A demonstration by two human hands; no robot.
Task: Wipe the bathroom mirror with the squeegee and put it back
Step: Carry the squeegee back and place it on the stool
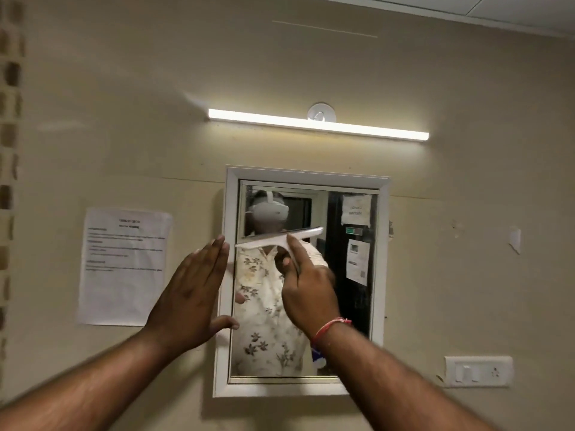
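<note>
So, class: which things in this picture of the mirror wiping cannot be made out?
- Head view: print on the white paper notice, too small and blurred.
- Handle of the white plastic squeegee, hidden inside the right hand.
- Where the squeegee gets put back: outside the picture.
- White-framed mirror's left edge, partly behind the left hand.

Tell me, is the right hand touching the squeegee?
Touching. The head view shows the right hand gripping the handle of the squeegee, fingers wrapped round it.
</note>
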